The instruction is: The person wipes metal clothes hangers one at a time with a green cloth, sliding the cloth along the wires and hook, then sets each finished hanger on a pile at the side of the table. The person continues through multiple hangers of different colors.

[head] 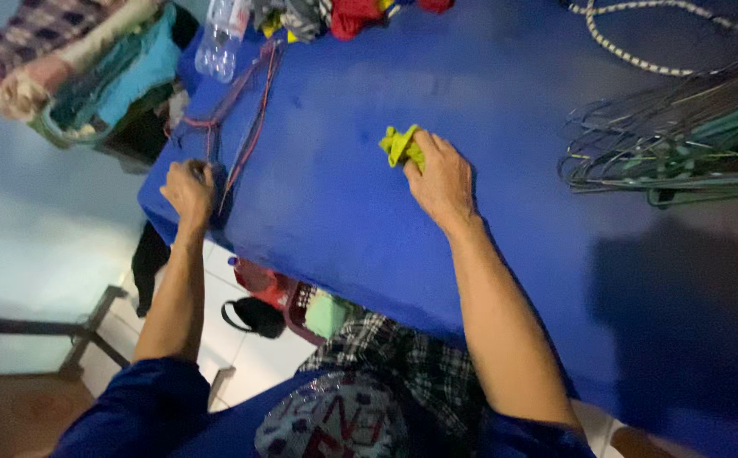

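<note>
A: Two hands on the blue table point(335, 212), well apart. Nearer to the yellow-green cloth point(401, 146)?

B: Right hand point(441, 178), by far. Touching it, in fact: fingers curled and loosely closed over one end, pressing it to the tabletop.

A: Which way from the hand?

B: Off the fingertips, toward the far side of the table and a little to the left. Bunched up, so no clear long axis; if any, roughly in line with the forearm.

A: And the left hand point(189, 188)?

B: Away at the near left corner of the table. Clenched in a fist, seemingly on the edge of the blue covering; cannot tell for sure what sits inside. Just beside the thin red and blue cords point(246, 119) trailing toward the far edge.

A: Anything else close to the cloth?

B: Nothing touching. Wire hangers point(674, 144) heaped well to the right, with a striped rope point(640, 47) beyond them. Clear bottle point(220, 38) and pile of clothes point(343, 13) at the far edge. Folded blankets point(81, 68) past the left corner, red basket point(288, 297) on the floor under the near edge.
</note>
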